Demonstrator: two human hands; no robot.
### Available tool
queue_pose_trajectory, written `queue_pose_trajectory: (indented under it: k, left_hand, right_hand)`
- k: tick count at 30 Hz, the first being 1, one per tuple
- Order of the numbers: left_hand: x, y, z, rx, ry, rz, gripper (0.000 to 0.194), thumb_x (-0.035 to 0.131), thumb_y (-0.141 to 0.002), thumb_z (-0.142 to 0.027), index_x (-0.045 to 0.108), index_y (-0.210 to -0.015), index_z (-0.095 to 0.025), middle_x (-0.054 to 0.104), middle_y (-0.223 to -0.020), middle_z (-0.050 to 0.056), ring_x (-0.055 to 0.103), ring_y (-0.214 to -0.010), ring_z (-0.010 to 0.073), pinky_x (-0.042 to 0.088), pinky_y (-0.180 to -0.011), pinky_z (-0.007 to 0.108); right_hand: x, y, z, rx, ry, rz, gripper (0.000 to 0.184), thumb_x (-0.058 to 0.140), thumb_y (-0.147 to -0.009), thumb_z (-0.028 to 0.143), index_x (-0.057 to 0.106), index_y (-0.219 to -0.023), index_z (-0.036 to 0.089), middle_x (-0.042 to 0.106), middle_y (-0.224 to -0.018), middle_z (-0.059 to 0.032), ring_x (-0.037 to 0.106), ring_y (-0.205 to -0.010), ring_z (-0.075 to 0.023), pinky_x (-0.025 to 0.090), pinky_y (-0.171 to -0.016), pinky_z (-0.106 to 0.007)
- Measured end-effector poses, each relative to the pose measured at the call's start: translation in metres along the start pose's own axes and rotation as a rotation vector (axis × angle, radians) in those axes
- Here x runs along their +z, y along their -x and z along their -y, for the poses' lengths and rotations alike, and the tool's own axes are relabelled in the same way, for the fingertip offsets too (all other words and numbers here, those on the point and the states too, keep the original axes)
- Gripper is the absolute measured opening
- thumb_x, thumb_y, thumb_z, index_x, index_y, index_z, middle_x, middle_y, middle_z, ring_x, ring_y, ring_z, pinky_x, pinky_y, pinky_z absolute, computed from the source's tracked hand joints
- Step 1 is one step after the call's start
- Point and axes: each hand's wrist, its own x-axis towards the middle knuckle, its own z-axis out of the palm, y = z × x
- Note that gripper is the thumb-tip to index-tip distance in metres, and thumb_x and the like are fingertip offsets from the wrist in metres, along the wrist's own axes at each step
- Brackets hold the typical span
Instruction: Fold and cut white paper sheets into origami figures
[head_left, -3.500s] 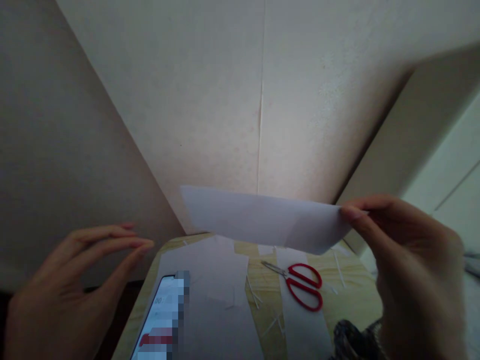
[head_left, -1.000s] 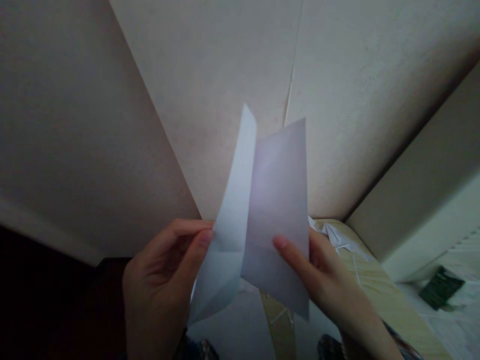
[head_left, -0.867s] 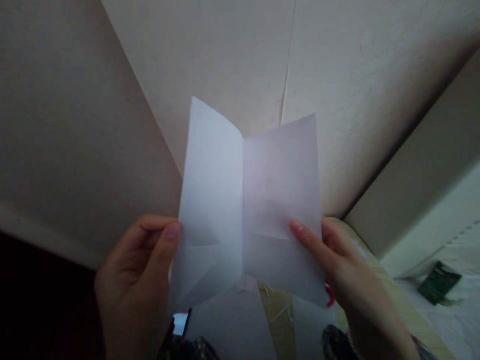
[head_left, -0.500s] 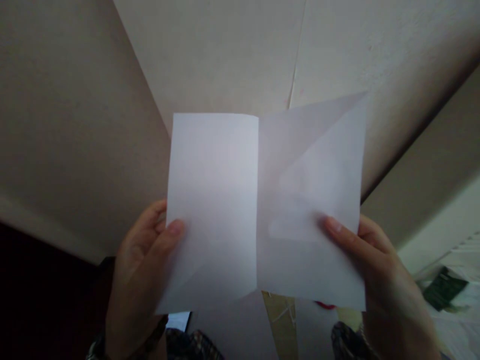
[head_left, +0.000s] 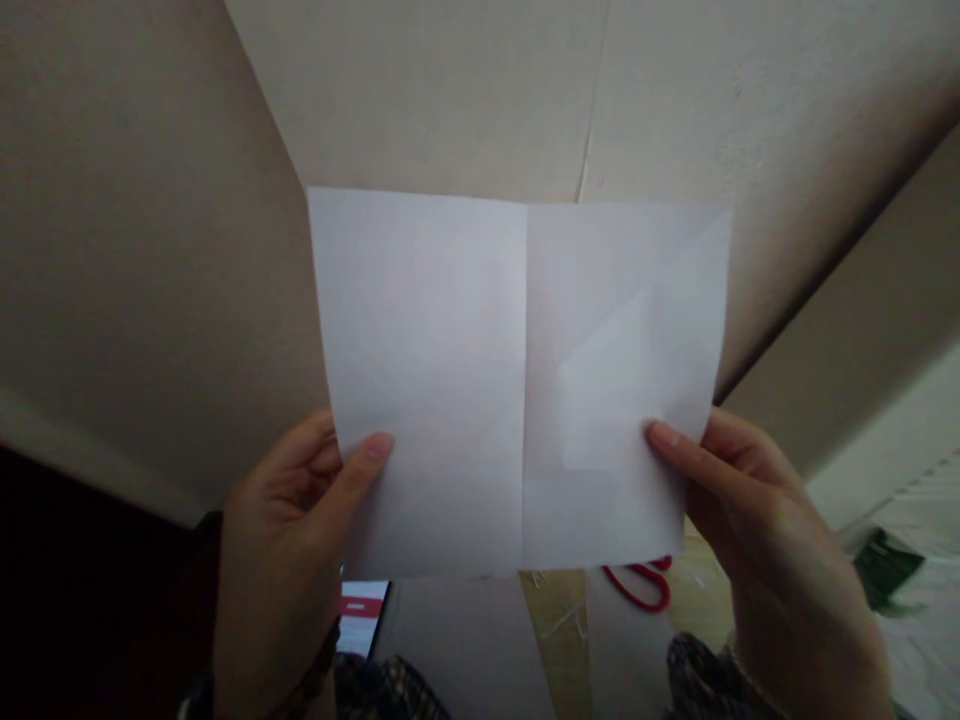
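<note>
Both the left hand (head_left: 289, 535) and the right hand (head_left: 772, 530) hold a creased white sheet (head_left: 427, 370) open. Below it, red-handled scissors (head_left: 651, 602) and a phone (head_left: 361, 618) show partly.

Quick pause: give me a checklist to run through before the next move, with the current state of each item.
1. Left hand holds its side of the white sheet, thumb in front: ok.
2. Right hand holds the opposite side, thumb in front: ok.
3. Sheet opened out on both sides of its middle crease: ok.
4. Red-handled scissors clear of both hands: cannot tell; the blades are hidden.
5. Phone fully in view: not ok, it is partly covered.
</note>
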Motion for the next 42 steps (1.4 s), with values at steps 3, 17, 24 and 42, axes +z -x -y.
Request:
queue_pose_trajectory:
  k: [3, 17, 24, 42]
  left_hand:
    - [0.001, 0.002, 0.003, 0.074, -0.058, -0.062, 0.015, 0.078, -0.072, -0.028, 0.078, -0.087, -0.027, 0.080, -0.072, -0.004, 0.072, -0.052, 0.0126, 0.056, -0.044, 0.013]
    - [0.019, -0.002, -0.008, 0.221, -0.235, -0.362, 0.046, 0.076, -0.066, -0.032, 0.072, -0.110, -0.021, 0.079, -0.085, 0.003, 0.075, -0.074, 0.0261, 0.063, -0.052, 0.032]
    - [0.010, 0.007, -0.002, 0.247, -0.249, -0.424, 0.043, 0.077, -0.068, -0.025, 0.074, -0.110, -0.021, 0.080, -0.091, 0.003, 0.075, -0.069, 0.0220, 0.063, -0.050, 0.030]
    - [0.017, 0.014, -0.005, 0.331, -0.249, -0.493, 0.039, 0.071, -0.075, -0.014, 0.073, -0.113, -0.025, 0.079, -0.086, -0.002, 0.066, -0.054, 0.0095, 0.059, -0.051, 0.021]
  right_hand:
    - [-0.016, -0.011, -0.004, -0.085, 0.147, 0.011, 0.015, 0.069, -0.082, 0.035, 0.075, -0.093, 0.027, 0.078, -0.085, -0.0013, 0.071, -0.073, -0.0194, 0.057, -0.062, -0.027]
    - [-0.131, 0.027, -0.140, -0.059, 1.320, 0.224, 0.018, 0.061, -0.067, 0.014, 0.068, -0.082, 0.020, 0.072, -0.095, -0.0144, 0.069, -0.087, -0.0323, 0.056, -0.077, -0.044]
    - [-0.141, 0.008, -0.164, -0.020, 1.347, 0.236, 0.010, 0.061, -0.070, 0.018, 0.062, -0.079, 0.019, 0.069, -0.088, -0.0152, 0.067, -0.084, -0.0329, 0.052, -0.076, -0.044]
    - [-0.067, 0.032, -0.092, 0.229, 0.122, 0.648, 0.051, 0.073, -0.072, 0.061, 0.059, -0.108, 0.028, 0.068, -0.096, -0.0062, 0.067, -0.084, -0.0223, 0.057, -0.076, -0.034]
